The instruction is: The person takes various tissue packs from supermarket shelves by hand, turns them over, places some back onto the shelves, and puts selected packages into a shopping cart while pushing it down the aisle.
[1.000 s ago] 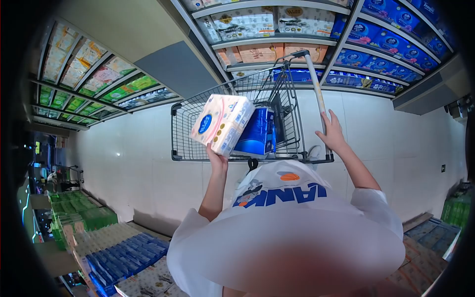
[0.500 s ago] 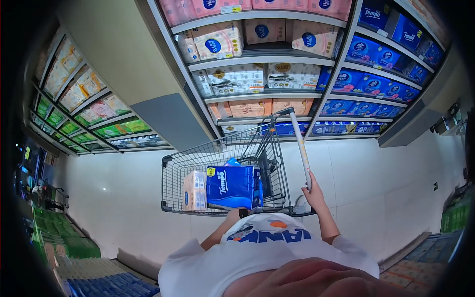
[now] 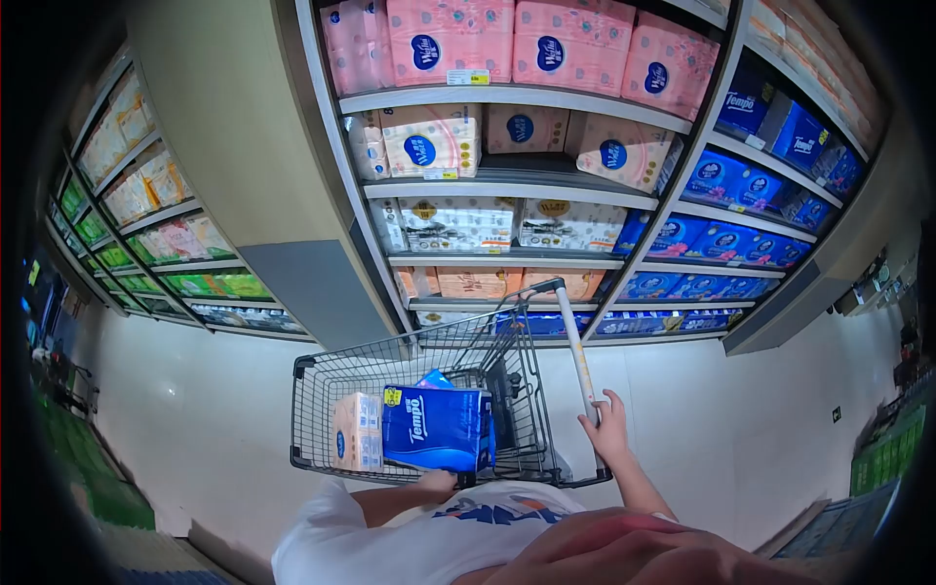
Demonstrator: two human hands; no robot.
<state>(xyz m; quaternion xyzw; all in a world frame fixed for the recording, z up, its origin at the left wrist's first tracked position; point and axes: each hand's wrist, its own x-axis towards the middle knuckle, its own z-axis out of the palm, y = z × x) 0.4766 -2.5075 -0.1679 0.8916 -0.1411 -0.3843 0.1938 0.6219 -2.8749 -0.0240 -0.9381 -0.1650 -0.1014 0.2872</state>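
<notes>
A grey wire shopping cart (image 3: 322,453) stands in front of me, its long pale handle (image 3: 574,356) on the right. My right hand (image 3: 611,434) is beside the lower end of that handle, fingers spread and raised, thumb side right at the bar. My left hand (image 3: 436,481) is curled at the cart's near rim, with a small dark thing by its fingertips; what it grips I cannot tell. Inside the cart lie a large blue Tempo tissue pack (image 3: 439,427) and a peach-coloured tissue pack (image 3: 358,432). Part of a lighter blue package (image 3: 433,378) shows behind the Tempo pack.
Ahead rise shelves of tissue packs: pink packs (image 3: 448,44) on top, cream packs (image 3: 429,141) below, blue packs (image 3: 726,180) at right. A wide pillar (image 3: 312,283) divides them from more shelves (image 3: 161,200) at left. Green stacked goods (image 3: 889,450) stand at right.
The view has tipped up, so the cart and shelves appear lower and slightly left. My right hand has loosened from the handle and spread its fingers. The left hand stays at the near rim.
</notes>
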